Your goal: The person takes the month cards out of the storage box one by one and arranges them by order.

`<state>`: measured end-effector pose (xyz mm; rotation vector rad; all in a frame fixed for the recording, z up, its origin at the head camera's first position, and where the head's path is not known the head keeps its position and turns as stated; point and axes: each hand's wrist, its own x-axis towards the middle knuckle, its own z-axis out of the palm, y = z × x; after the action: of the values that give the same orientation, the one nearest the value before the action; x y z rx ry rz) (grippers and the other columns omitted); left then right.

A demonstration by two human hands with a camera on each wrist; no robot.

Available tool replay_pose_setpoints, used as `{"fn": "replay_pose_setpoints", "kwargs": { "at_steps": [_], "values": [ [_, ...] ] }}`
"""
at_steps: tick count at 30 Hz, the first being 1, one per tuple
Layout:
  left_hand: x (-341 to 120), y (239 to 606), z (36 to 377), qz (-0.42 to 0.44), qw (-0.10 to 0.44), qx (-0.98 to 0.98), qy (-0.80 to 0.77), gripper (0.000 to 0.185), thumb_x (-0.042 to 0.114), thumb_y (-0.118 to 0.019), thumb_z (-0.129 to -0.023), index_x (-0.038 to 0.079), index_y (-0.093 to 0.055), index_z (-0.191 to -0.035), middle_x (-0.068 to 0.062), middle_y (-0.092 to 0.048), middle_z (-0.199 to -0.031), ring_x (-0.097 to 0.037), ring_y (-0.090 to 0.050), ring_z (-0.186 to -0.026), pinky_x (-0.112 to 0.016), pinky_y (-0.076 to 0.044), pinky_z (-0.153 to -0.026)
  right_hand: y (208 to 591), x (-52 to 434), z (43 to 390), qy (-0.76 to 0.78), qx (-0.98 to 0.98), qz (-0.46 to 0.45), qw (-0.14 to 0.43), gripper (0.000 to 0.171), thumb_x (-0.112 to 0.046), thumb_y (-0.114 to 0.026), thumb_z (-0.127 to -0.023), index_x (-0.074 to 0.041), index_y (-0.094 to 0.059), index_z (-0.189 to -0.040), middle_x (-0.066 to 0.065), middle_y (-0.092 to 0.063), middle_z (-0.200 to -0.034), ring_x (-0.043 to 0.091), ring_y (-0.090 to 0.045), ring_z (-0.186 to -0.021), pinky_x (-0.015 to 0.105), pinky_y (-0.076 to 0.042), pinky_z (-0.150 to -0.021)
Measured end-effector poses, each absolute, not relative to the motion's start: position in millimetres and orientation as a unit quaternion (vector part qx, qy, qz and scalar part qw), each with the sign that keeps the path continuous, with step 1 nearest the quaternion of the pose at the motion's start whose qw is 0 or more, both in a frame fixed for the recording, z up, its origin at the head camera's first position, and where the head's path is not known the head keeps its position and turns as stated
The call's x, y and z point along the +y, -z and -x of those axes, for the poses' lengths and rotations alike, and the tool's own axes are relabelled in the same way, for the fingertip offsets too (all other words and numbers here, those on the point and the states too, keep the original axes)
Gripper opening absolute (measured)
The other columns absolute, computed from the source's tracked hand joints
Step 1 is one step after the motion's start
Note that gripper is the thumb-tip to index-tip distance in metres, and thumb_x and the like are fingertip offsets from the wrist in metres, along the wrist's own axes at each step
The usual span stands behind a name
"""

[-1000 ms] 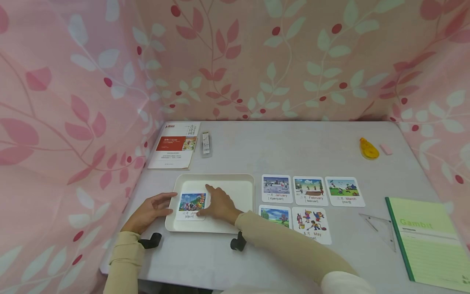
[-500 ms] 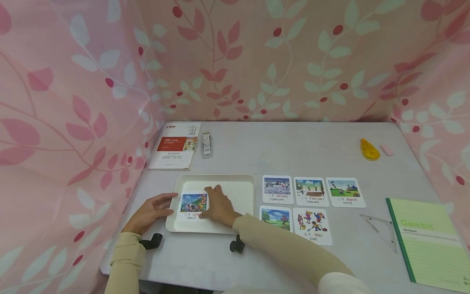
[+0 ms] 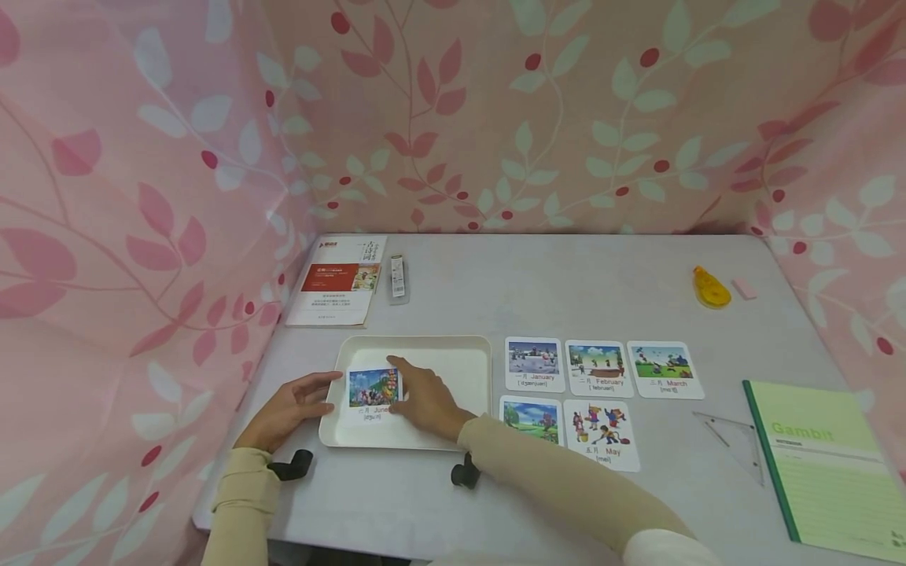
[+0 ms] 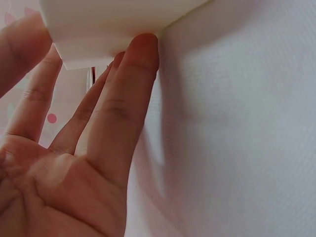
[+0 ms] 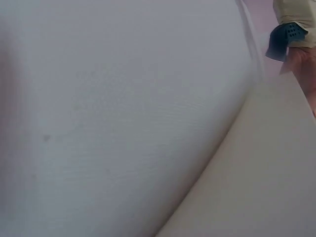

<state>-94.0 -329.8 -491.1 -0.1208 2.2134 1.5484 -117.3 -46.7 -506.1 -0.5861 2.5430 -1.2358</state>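
Moved: right hand (image 3: 425,401) slid slightly up card (image 3: 373,395) | Relation: card lies left of it, in tray (image 3: 467,358) | Grip: fingers flat, pressing card edge | Left hand (image 3: 286,409): spread, touching tray rim

Both hands (image 3: 286,409) (image 3: 425,399) lie flat, fingers straight.

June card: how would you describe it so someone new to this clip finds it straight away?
Start at the white tray near the table's front left. The June card lies in the tray's left part, between the left hand at the tray's edge and the right hand, whose fingers touch it. It is the only card inside the tray; the other month cards lie on the table to the right.
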Motion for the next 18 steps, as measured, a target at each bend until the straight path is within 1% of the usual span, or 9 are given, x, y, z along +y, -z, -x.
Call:
{"fn": "replay_pose_setpoints", "kwargs": {
  "at_steps": [4,6,8,9,12,16,18],
  "values": [
    [-328.7,490.5,93.6,0.041,0.218,0.800,-0.558,0.064,0.010,-0.075,-0.092,0.001,-0.050,-0.150,-0.023,-0.036,-0.161,-0.047,-0.027,-0.150,-0.050,-0.039,-0.113,499.2,-36.5,119.5,0.446,0.864,0.193,0.132,0.089,-0.013,-0.089,-0.080,-0.013,-0.044,-0.156,-0.003,-0.065,-0.088,0.008,-0.055,-0.070,0.027,-0.049,-0.074],
    [-328.1,490.6,93.1,0.041,0.219,0.801,-0.556,0.064,0.011,-0.075,-0.092,0.001,-0.050,-0.150,-0.022,-0.036,-0.161,-0.047,-0.027,-0.149,-0.048,-0.041,-0.112,491.6,-25.2,120.2,0.462,0.858,0.183,0.134,0.089,-0.013,-0.090,-0.080,-0.012,-0.044,-0.156,-0.003,-0.063,-0.089,0.008,-0.052,-0.066,0.027,-0.048,-0.072],
    [-327.6,491.0,93.1,0.042,0.220,0.799,-0.558,0.065,0.011,-0.076,-0.092,0.001,-0.050,-0.150,-0.022,-0.036,-0.161,-0.046,-0.027,-0.150,-0.047,-0.042,-0.112,482.2,-6.5,120.7,0.485,0.847,0.168,0.139,0.089,-0.013,-0.089,-0.080,-0.013,-0.044,-0.156,-0.001,-0.064,-0.094,0.009,-0.052,-0.064,0.027,-0.049,-0.069],
    [-327.3,491.1,93.1,0.043,0.220,0.799,-0.558,0.065,0.012,-0.077,-0.091,0.001,-0.050,-0.150,-0.022,-0.036,-0.161,-0.046,-0.027,-0.150,-0.046,-0.042,-0.112,477.7,6.2,120.8,0.499,0.840,0.159,0.141,0.089,-0.014,-0.089,-0.080,-0.014,-0.044,-0.157,0.002,-0.064,-0.096,0.011,-0.053,-0.062,0.028,-0.049,-0.065],
    [-327.3,491.6,93.6,0.048,0.221,0.798,-0.559,0.065,0.013,-0.078,-0.091,0.003,-0.051,-0.149,-0.020,-0.034,-0.162,-0.045,-0.027,-0.150,-0.045,-0.041,-0.112,467.5,57.8,120.4,0.534,0.822,0.130,0.151,0.091,-0.015,-0.089,-0.080,-0.018,-0.042,-0.158,0.008,-0.066,-0.105,0.017,-0.060,-0.064,0.031,-0.051,-0.058],
    [-328.2,490.9,94.0,0.045,0.219,0.798,-0.560,0.065,0.013,-0.078,-0.091,0.002,-0.051,-0.149,-0.021,-0.033,-0.163,-0.046,-0.027,-0.150,-0.045,-0.043,-0.111,461.4,145.4,116.3,0.531,0.826,0.090,0.164,0.093,-0.019,-0.088,-0.082,-0.023,-0.038,-0.160,0.012,-0.066,-0.111,0.021,-0.068,-0.076,0.035,-0.056,-0.064],
    [-329.1,490.5,94.0,0.045,0.218,0.798,-0.560,0.065,0.013,-0.078,-0.091,0.002,-0.051,-0.149,-0.021,-0.033,-0.162,-0.046,-0.027,-0.150,-0.044,-0.045,-0.109,460.7,190.4,111.3,0.513,0.837,0.086,0.168,0.093,-0.020,-0.087,-0.083,-0.023,-0.036,-0.161,0.013,-0.066,-0.111,0.022,-0.070,-0.080,0.037,-0.058,-0.068]
  ]
}}
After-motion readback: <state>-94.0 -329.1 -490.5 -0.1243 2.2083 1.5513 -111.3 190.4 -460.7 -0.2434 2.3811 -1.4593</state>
